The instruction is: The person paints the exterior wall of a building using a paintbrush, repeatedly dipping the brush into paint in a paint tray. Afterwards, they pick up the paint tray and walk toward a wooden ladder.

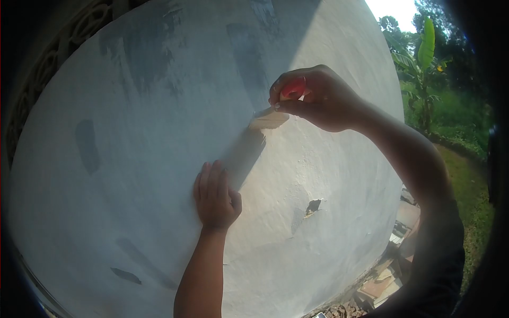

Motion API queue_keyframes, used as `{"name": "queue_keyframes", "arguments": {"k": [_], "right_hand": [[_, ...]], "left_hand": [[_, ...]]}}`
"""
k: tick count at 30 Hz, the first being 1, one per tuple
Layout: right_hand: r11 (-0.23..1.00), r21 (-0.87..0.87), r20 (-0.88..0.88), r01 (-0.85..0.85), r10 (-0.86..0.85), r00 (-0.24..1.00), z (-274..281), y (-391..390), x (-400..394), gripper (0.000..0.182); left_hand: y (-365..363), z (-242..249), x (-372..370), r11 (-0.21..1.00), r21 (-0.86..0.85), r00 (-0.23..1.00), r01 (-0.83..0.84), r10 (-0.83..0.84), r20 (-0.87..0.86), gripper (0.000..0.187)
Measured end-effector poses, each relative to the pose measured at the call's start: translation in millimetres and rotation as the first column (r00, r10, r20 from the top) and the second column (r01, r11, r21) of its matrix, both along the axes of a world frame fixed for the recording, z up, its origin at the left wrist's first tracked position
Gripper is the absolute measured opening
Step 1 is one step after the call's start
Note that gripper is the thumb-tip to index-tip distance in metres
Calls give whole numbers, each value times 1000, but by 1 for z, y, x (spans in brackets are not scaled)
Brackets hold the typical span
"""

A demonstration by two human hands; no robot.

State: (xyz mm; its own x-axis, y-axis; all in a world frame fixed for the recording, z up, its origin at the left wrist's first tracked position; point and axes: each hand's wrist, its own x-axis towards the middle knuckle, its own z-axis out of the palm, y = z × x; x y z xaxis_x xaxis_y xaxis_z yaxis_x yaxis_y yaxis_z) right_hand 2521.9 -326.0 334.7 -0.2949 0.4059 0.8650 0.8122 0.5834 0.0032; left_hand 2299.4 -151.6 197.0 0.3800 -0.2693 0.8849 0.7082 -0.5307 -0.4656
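Note:
My right hand [323, 98] is closed around the red handle [294, 87] of a putty knife. Its wide, flat blade [269, 121] lies against the pale wall [175, 138], at the border between shade and sunlight. Part of the handle is hidden by my fingers. Lower and to the left, my left hand [216, 199] rests flat on the wall with its fingers stretched upward, holding nothing. A dark shadow strip runs between the blade and my left hand.
Grey smears [246, 58] mark the upper wall. A chipped hole [313, 208] and a dark flaked spot [126, 275] lie lower. Broken tiles and rubble [379, 286] line the wall's base at right. Grass and a banana plant [426, 69] stand beyond; patterned vent blocks [50, 69] are upper left.

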Motion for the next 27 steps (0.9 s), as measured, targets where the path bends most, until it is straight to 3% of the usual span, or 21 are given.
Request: {"name": "queue_keyframes", "arguments": {"k": [2, 3, 5, 8, 10, 11, 13, 15, 16, 17, 19, 21, 23, 25, 27], "right_hand": [[999, 5, -135, 35, -34, 990, 38, 10, 7, 11], [992, 94, -155, 78, -63, 986, 56, 18, 10, 11], [952, 304, -189, 42, 17, 982, 84, 22, 10, 11], [934, 358, -208, -23, 104, 973, 86, 20, -3, 7], [855, 510, 53, 98, -145, 988, 67, 39, -7, 9], [843, 537, 242, -14, -139, 960, 51, 41, -6, 8], [898, 438, 279, -35, -98, 955, 25, 30, -15, 9], [926, 359, 165, -115, 59, 985, 24, 23, -8, 11], [951, 296, -20, -90, 100, 995, 24, 17, -10, 7], [926, 371, -32, -67, 85, 996, 28, 20, -7, 8], [825, 556, 198, -98, -17, 980, 32, 33, -4, 10], [854, 506, 315, -122, -51, 948, 17, 40, -11, 11], [923, 385, 385, -7, -154, 910, 6, 29, -23, 10], [877, 451, 346, -165, -1, 938, 14, 24, -24, 10], [848, 500, 221, -173, 68, 973, 23, 25, -23, 9]], "left_hand": [[0, 0, 0, 1000, -9, 1000, 9, -9, 4, 33], [0, 0, 0, 1000, -14, 1000, 18, -18, 5, 34], [1, 1, 0, 1000, -8, 1000, 13, -13, 10, 34], [2, 0, 0, 1000, -11, 1000, 25, -24, 9, 33], [1, 1, -1, 999, -9, 999, 40, -40, 15, 33], [0, 1, -1, 999, -14, 999, 38, -38, 15, 33], [2, 1, -2, 999, -24, 999, 35, -34, 19, 32], [5, 0, -1, 999, -21, 999, 46, -46, 17, 33], [5, 0, -1, 998, -33, 999, 49, -49, 18, 33], [4, 0, -1, 998, -29, 998, 53, -53, 16, 33], [4, 0, -1, 998, -23, 998, 59, -58, 16, 33], [4, 0, -1, 999, -19, 999, 48, -48, 13, 32], [5, 0, -1, 998, -26, 998, 55, -54, 15, 32], [5, 1, -1, 998, -32, 998, 60, -59, 17, 32], [3, 0, -1, 997, -38, 998, 65, -65, 14, 32]]}}
